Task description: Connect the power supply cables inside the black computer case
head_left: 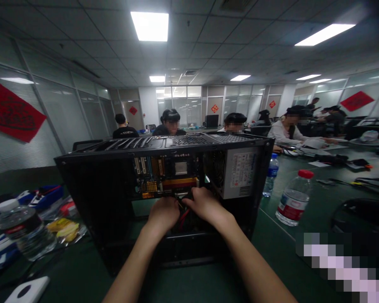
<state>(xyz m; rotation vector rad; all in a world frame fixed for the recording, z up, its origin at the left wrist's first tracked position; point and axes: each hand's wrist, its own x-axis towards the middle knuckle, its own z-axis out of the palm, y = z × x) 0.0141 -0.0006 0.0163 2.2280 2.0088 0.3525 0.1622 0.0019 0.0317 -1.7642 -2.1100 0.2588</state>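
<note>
A black computer case (pixel 82 156) stands on the green table with its side open towards me. Inside it sits a motherboard (pixel 164 165) with slots, memory sticks and a square metal chip. The silver power supply (pixel 242 174) with its fan is at the upper right. My left hand (pixel 164 212) and my right hand (pixel 205 203) reach into the case just below the board's lower edge. Their fingers are curled close together by a bundle of red, yellow and black cables (pixel 185 215). What the fingertips pinch is too small and dark to tell.
A water bottle with a red cap (pixel 295 198) and a blue-capped bottle (pixel 271 174) stand right of the case. Another bottle (pixel 25 227), a yellow packet (pixel 65 229) and a white device (pixel 27 291) lie left. Several people sit beyond; cables (pixel 363 183) spread on the right.
</note>
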